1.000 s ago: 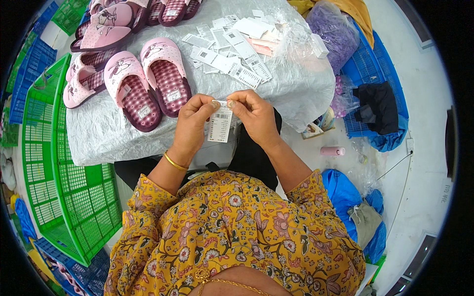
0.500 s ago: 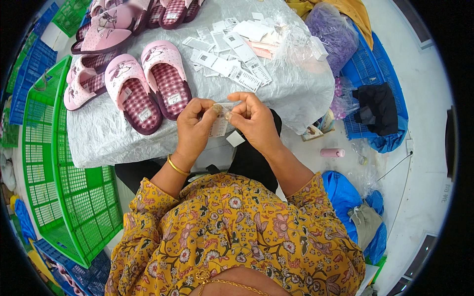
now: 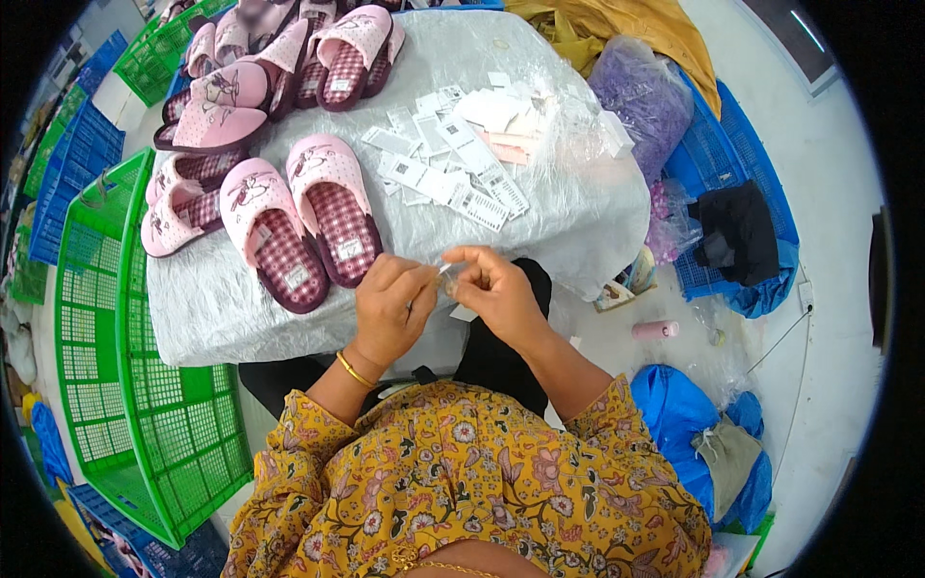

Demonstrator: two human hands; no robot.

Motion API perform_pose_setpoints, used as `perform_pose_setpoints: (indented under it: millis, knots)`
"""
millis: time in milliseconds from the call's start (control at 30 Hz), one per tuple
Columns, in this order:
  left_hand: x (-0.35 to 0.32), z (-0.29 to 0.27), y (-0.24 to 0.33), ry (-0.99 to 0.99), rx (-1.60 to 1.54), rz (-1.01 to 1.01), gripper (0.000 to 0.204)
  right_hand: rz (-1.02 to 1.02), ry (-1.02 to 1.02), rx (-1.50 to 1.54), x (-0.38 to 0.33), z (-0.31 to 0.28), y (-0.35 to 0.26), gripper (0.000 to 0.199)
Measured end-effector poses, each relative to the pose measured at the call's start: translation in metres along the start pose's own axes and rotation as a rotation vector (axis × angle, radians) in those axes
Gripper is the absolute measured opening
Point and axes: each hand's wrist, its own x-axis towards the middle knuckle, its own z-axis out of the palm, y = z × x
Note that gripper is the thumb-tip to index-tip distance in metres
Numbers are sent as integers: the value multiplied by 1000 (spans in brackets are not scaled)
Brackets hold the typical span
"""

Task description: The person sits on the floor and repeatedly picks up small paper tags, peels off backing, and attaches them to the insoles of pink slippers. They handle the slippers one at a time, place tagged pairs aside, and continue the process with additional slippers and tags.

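My left hand [image 3: 393,301], with a gold bangle at the wrist, and my right hand [image 3: 496,294] meet at the table's front edge. Both are closed in pinches on a small white paper label [image 3: 444,269], now nearly edge-on and mostly hidden by the fingers. Below my right fingers shows a white square of paper [image 3: 463,313]; whether it is attached to the label I cannot tell. Just left of my hands a pair of pink slippers, one nearer [image 3: 275,236] and one beside it [image 3: 335,207], lies with checked maroon insoles up.
More pink slippers [image 3: 214,108] are heaped at the far left. Printed paper labels [image 3: 472,159] lie scattered on the plastic-covered table [image 3: 279,332]. Green crates [image 3: 178,424] stand left; at right are a blue crate [image 3: 689,279], a purple bag [image 3: 641,91] and a pink cylinder [image 3: 655,329].
The label between my hands has turned from facing up to nearly edge-on, and my left fingers have curled over it. The view has shifted, so the whole scene sits lower.
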Motion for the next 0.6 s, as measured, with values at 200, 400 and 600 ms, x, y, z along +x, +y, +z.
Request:
perform_pose_setpoints:
  millis: [200,400,600]
  knots:
    - [0,-1,-4,-45,-6,48,17,61,-52,83,-1,-5,1,32]
    - [-5,2,-3,-90,-241,-331,9,96,-76,212,3,-7,0,32]
    - [-5,5,-2,-76,-192,-210,9,108,-44,272,-2,-6,2,31]
